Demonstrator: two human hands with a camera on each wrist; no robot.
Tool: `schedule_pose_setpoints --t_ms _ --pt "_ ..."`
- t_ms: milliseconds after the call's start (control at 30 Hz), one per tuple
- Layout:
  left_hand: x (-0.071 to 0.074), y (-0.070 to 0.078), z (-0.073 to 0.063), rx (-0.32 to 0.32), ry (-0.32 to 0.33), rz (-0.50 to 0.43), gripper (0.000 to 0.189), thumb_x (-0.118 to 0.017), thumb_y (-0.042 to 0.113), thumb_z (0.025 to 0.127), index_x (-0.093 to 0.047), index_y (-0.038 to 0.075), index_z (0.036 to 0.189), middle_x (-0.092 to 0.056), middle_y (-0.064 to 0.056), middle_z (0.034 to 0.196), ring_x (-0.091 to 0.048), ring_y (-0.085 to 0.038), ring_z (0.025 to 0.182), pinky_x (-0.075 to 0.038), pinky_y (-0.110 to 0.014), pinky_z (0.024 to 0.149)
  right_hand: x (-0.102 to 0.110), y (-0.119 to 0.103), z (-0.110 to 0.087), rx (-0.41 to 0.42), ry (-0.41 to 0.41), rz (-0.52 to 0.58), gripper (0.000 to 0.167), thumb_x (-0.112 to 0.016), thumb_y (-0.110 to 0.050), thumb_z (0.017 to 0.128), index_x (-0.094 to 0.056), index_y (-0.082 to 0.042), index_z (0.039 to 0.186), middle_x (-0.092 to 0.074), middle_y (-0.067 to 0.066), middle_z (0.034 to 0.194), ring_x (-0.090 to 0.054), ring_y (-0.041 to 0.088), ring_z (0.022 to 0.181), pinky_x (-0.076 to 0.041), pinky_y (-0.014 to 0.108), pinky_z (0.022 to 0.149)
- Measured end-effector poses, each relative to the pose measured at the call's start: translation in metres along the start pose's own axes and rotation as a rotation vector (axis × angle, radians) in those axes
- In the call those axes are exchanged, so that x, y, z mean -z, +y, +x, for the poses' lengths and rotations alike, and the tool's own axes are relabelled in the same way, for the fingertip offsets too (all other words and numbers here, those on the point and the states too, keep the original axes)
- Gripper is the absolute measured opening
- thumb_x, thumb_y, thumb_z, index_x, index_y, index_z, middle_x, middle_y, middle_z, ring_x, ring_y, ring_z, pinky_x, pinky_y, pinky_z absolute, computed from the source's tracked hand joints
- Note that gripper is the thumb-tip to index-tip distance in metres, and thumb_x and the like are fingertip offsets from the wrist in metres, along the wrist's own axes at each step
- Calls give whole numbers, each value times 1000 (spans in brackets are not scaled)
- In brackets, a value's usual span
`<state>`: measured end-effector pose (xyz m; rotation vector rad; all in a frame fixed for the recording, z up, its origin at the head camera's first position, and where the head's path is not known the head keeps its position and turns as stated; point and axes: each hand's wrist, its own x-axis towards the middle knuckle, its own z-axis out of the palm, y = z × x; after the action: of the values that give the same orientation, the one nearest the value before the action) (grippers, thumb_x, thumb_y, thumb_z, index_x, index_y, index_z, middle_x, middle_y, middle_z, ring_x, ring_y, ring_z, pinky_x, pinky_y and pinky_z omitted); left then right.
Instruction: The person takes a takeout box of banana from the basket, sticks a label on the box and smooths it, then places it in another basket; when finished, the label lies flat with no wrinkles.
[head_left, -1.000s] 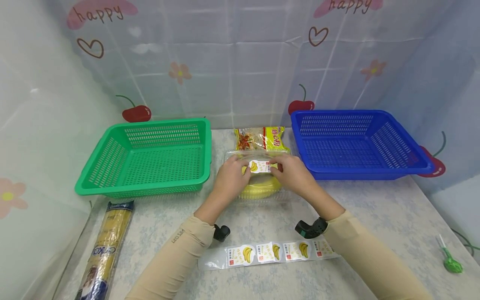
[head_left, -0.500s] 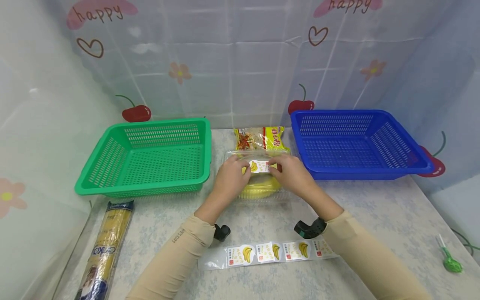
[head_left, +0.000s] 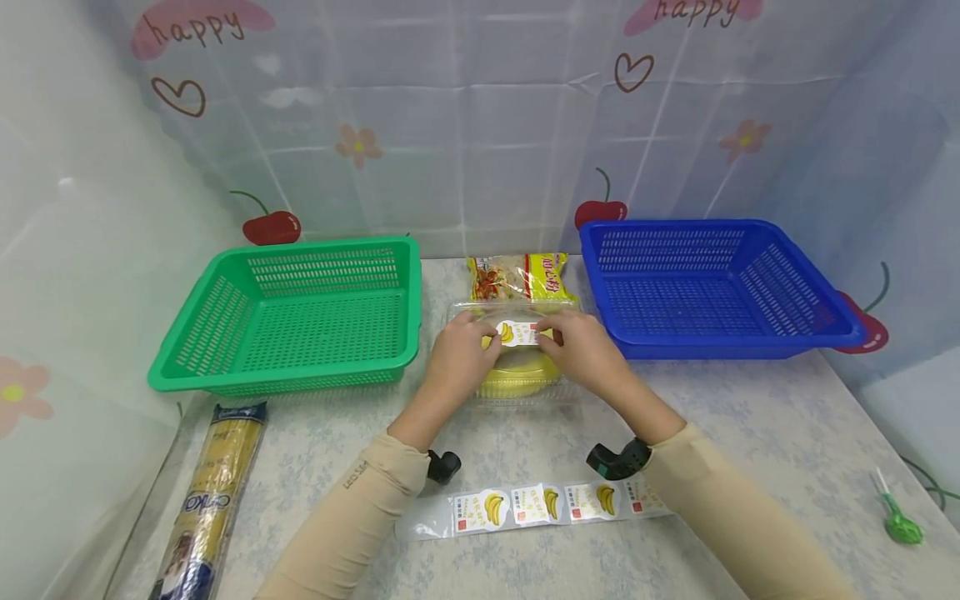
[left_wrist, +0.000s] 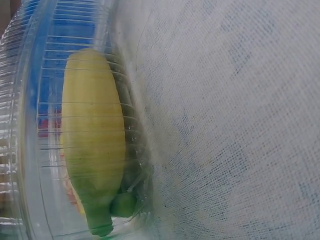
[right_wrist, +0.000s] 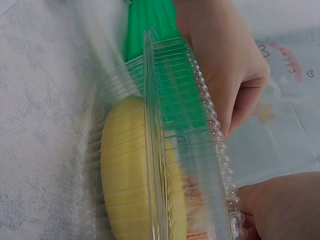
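A white label sticker (head_left: 517,333) with a banana picture lies at the lid of a clear plastic clamshell box (head_left: 459,393). My left hand (head_left: 461,354) pinches the sticker's left end between thumb and fingers. The opposite end is pinched by my right hand (head_left: 583,348). Whether the sticker touches the lid cannot be told. Inside the box sits yellow fruit, a banana shape (left_wrist: 92,125) with a green tip in the left wrist view. Both the box's ribbed rim (right_wrist: 220,135) and parts of both hands show in the right wrist view.
A green basket (head_left: 408,333) stands left, a blue basket (head_left: 720,342) right. Behind the box lies a noodle packet (head_left: 517,277). A strip of banana stickers (head_left: 555,506) lies in front. A pasta pack (head_left: 206,508) is at far left, a green lollipop (head_left: 902,527) at far right.
Very little differs. The right fingertips shift slightly left along the sticker's end, while the left hand and the box stay in place.
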<state>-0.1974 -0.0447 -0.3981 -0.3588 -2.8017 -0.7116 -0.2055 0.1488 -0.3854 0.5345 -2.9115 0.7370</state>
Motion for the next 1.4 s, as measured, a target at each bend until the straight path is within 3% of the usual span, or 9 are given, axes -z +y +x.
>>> schedule_pose_setpoints --t_ms 333,700,867,933,1000,1067,1133,1233,1400 --pt "3 1 -5 -12 10 -12 19 -68 22 92 -79 8 96 -65 -8 94 -63 -21 81 -54 -34 72 -1 -1 -3 16 14 21 19 -68 -14 93 -74 -6 108 -52 4 72 -46 17 61 -37 28 54" --pt "10 2 -24 -121 158 -67 22 -69 19 90 -74 4 105 -65 -10 91 -60 -25 81 -52 -37 72 7 -5 -19 34 129 84 27 -65 -19 95 -71 -7 118 -57 1 72 -49 15 62 -42 30 57" --pt "22 2 -42 -56 130 7 33 -65 29 92 -70 10 119 -74 -10 103 -70 -28 86 -56 -41 67 18 1 -36 19 196 153 28 -65 -19 96 -68 -8 122 -55 0 70 -47 15 59 -41 29 53" --pt "27 2 -48 -21 104 26 38 -63 33 93 -67 12 124 -75 -9 97 -68 -24 73 -53 -37 59 23 7 -43 14 226 160 29 -66 -19 96 -68 -8 122 -54 0 70 -46 16 57 -39 28 50" --pt "31 0 -53 11 69 21 41 -61 34 94 -65 13 129 -72 -8 77 -57 -18 56 -44 -32 47 26 16 -51 8 255 162 28 -67 -19 96 -67 -8 122 -54 -1 71 -46 16 55 -38 27 47" --pt "34 -3 -58 42 32 6 44 -59 35 94 -61 14 133 -58 -3 58 -41 -13 46 -35 -29 41 30 26 -58 -6 284 168 29 -67 -20 96 -67 -8 122 -55 0 72 -47 15 54 -38 25 46" --pt "36 -5 -63 67 1 -3 48 -57 37 95 -58 16 138 -44 2 49 -32 -11 42 -28 -26 38 35 36 -66 -46 304 181 30 -66 -22 96 -66 -9 123 -55 1 74 -50 16 54 -39 25 44" --pt "37 -9 -70 105 -38 0 52 -55 41 96 -52 19 143 -36 5 46 -31 -11 41 -27 -27 36 43 52 -77 -120 335 187 36 -64 -27 98 -62 -11 129 -56 3 77 -53 16 54 -40 26 42" --pt "35 -17 -78 175 -77 8 57 -52 47 98 -44 25 150 -41 0 46 -37 -16 42 -31 -32 38 55 81 -94 -255 406 164 49 -61 -35 99 -53 -12 141 -57 5 80 -51 13 51 -39 26 40"
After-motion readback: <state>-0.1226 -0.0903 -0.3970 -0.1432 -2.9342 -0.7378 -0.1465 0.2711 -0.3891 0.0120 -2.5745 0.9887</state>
